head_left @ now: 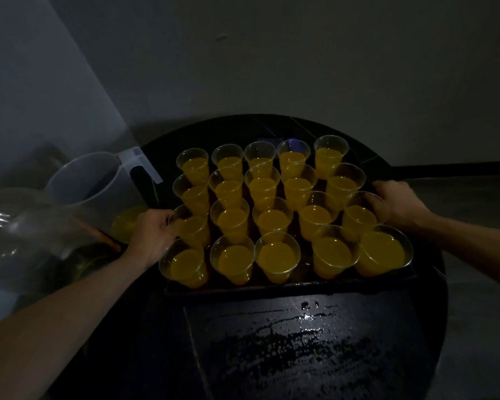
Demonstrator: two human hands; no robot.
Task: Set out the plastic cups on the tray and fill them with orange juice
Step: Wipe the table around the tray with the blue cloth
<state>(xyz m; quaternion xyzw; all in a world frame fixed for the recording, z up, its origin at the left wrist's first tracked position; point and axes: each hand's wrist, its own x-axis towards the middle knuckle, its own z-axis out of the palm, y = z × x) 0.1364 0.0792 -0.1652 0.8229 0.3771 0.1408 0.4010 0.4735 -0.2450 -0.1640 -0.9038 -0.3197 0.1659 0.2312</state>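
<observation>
Dim room, dark round table [300, 342]: two bare hands hold a tray [272, 285] packed with filled plastic cups [273, 219].

The left hand [153, 235] curls its fingers round the tray's left edge, close against an outer cup, and the right hand [393, 203] curls over the tray's right edge in the same way, so both grip it from the sides. On the tray stand twenty clear cups in four rows of five, upright and crowded, each holding orange juice [277, 256] to below its rim. Whether the tray rests on the table or is just off it cannot be told. In front of the tray the tabletop glistens in patches. Left of the tray stands a pale translucent pitcher [90, 180], handle toward the tray. Behind the tray rises a plain grey wall [300, 67].
</observation>
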